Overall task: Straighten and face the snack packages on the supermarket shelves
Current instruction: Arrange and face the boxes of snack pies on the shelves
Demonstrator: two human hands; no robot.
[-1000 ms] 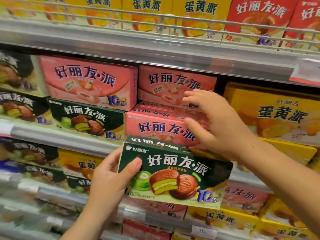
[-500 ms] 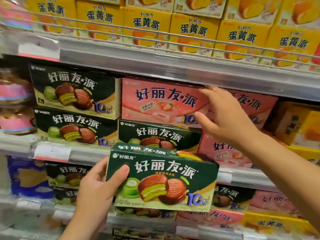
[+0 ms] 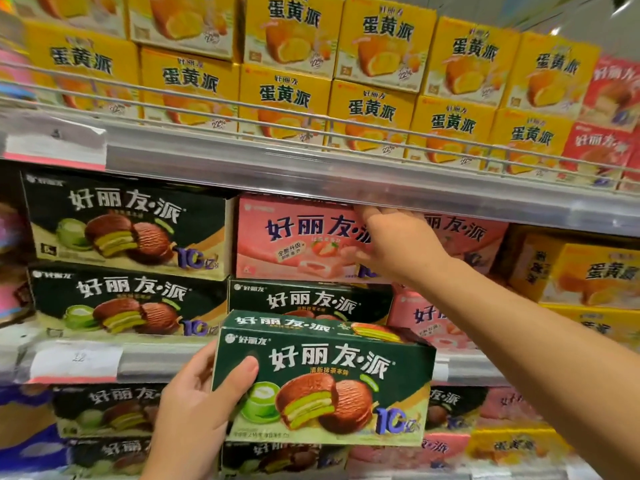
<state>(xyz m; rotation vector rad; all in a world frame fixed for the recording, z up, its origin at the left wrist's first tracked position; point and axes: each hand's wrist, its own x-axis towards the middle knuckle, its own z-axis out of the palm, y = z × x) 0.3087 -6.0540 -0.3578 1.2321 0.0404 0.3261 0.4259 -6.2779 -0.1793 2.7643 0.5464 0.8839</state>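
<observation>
Right hand (image 3: 398,247) has climbed from lower pink stack to upper pink box (image 3: 298,237) on middle shelf (image 3: 277,181) – fingers curled over its top right corner, just under shelf lip. Likely about to shift it. Left hand (image 3: 197,410) keeps green box (image 3: 322,382) clamped by left end, thumb on front, held off shelf before lower green box (image 3: 308,299) – misplaced stock awaiting slot. Boxes: rectangular glossy card, crisp edges. Shelf lip: smooth clear plastic strip.

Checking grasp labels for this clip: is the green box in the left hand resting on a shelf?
No. The left hand holds the green box in the air in front of the shelves, its thumb across the front face.
</observation>
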